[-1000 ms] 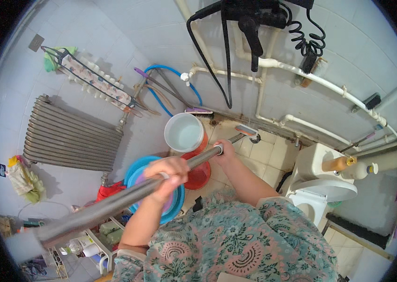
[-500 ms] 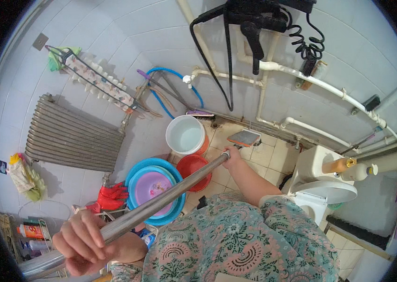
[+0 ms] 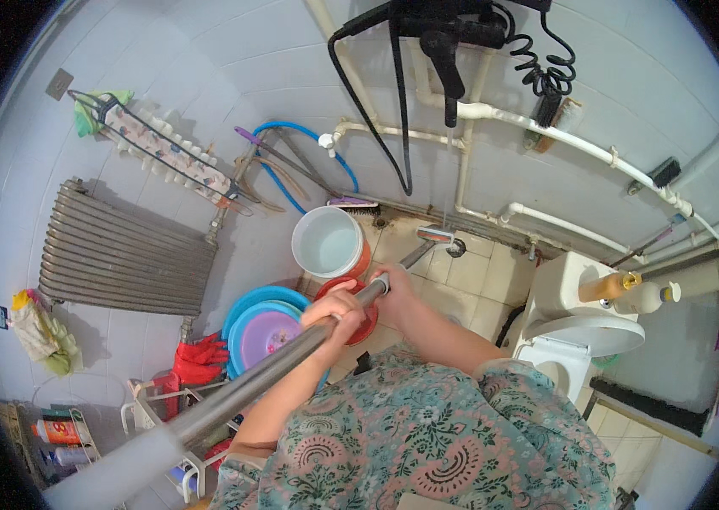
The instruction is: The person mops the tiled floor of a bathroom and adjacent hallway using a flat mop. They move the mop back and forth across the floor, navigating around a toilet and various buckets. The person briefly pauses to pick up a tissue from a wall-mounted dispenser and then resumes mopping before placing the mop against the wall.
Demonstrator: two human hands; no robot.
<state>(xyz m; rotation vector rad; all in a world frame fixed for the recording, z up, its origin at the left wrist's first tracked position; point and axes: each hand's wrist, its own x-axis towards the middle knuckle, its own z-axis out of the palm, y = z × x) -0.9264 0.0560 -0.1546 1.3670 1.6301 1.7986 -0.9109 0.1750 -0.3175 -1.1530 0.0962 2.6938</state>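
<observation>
A long metal-poled mop (image 3: pixel 291 353) slants from the lower left across the view toward the tiled floor. My right hand (image 3: pixel 393 297) is closed round the pole near its grey joint. Just up the pole, my left hand (image 3: pixel 334 314) is also wrapped on it, close to the right hand. The mop's flat head (image 3: pixel 436 235), pale with an orange strip, is tilted beside a round floor drain (image 3: pixel 456 247). A thin stream of water (image 3: pixel 447 191) falls from the black fixture (image 3: pixel 444 59) on the wall toward the head.
A white bucket of water (image 3: pixel 328 242) stands by the wall, next to a red basin (image 3: pixel 366 323). Stacked blue and purple basins (image 3: pixel 264 297) sit left. Right is a white toilet (image 3: pixel 559 348) with bottles on its tank. A radiator (image 3: pixel 125 246) and pipes (image 3: pixel 563 136) line the walls.
My left hand has slid along the pole from the lower left to near my right hand. The mop's head has turned more edge-on and shifted slightly. The drain shows now.
</observation>
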